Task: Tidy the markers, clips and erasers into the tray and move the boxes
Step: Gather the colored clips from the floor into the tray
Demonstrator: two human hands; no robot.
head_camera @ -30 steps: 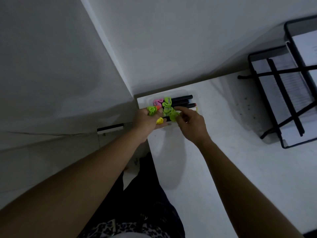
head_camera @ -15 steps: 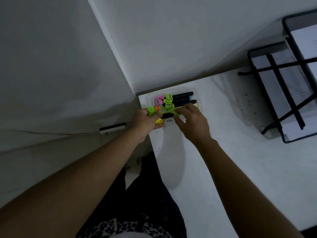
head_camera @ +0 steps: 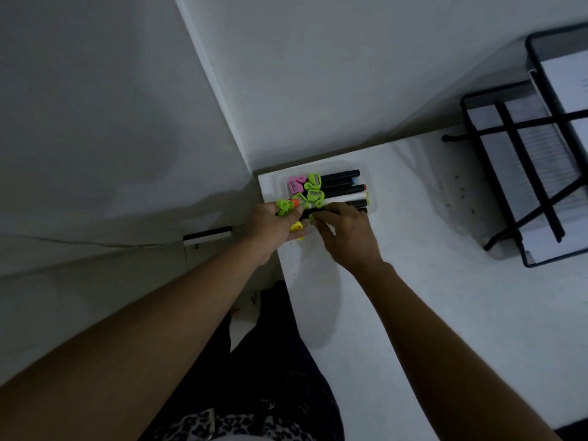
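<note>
One view only is supplied, taken from head height and directed steeply downward. The table (head_camera: 445, 297) is seen from close above, its tray (head_camera: 373, 189) near frame centre.

Markers (head_camera: 340, 183) in tray (head_camera: 373, 198) — rack (head_camera: 512, 148) rightward

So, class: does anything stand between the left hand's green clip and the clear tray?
Nothing fills the gap: the left hand holds the lime-green plastic clip beside the clear plastic tray. Green and pink clips crowd that end; the right hand covers its near edge.

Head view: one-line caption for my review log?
Left hand holds coloured clips; right hand touches markers in the clear tray.
</note>
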